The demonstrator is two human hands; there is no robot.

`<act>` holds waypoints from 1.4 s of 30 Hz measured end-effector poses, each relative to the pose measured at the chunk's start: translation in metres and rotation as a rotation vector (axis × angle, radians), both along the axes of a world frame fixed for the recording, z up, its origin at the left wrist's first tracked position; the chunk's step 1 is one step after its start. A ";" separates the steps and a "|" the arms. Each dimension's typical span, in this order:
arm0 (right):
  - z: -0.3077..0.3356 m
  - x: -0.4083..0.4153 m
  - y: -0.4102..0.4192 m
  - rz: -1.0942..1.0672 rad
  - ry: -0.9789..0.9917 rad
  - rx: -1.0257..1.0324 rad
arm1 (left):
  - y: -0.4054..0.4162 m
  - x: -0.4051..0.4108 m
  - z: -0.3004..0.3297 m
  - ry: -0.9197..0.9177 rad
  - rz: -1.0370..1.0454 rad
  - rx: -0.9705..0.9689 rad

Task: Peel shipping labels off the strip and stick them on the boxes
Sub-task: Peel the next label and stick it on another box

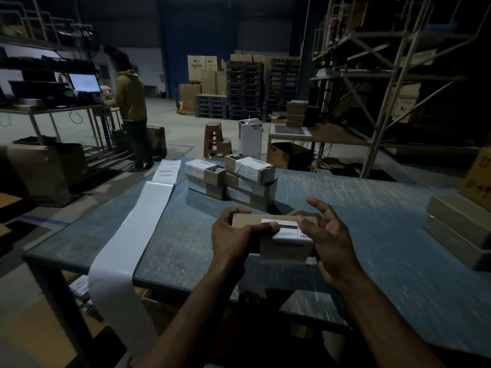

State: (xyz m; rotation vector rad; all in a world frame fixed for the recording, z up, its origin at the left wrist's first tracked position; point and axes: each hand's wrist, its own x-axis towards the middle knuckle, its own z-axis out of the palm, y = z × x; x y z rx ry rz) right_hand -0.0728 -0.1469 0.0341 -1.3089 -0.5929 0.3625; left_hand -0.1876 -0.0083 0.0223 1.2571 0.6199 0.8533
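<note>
Head view, looking down on a grey table (358, 208) in a dim warehouse, with a small cardboard box (247, 220) near its front edge as the landmark. The left hand (233, 237) grips the box's left end, fingers curled over the top and thumb lying across the white label (285, 231) stuck on its right half. The right hand (328, 235) is spread wide at the box's right end, fingers straight; its thumb touches the top by the label.

Just behind the box stands a stack of labelled boxes (233, 176), two layers high, closing off the way straight back. Left of the box the label strip (138, 227) runs along the table, from the far edge to the front edge, and hangs over toward the floor. Far right of the box, plain boxes (457, 224) are piled at the table's right edge. Between the box and that pile the tabletop is bare and broad.

Beyond the table, behind the stack, are a brown stool (214, 139), a white bin (251, 136), a second table, pallets and cartons. Far left of the box a person (131, 107) in a yellow hoodie stands at a bench with a lit screen (84, 82). Metal racking (385, 75) rises to the right.
</note>
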 end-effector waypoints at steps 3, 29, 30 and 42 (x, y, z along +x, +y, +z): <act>0.000 -0.003 0.000 0.015 -0.029 -0.019 | 0.001 0.001 -0.001 0.027 0.027 0.004; -0.004 0.001 -0.006 0.115 -0.101 -0.235 | 0.024 -0.008 0.011 0.285 -0.182 -0.067; -0.002 0.001 -0.007 0.131 -0.155 -0.245 | 0.025 -0.012 0.016 0.311 -0.250 -0.110; 0.006 0.005 -0.007 0.087 0.079 -0.320 | 0.021 -0.017 0.005 0.118 -0.311 0.253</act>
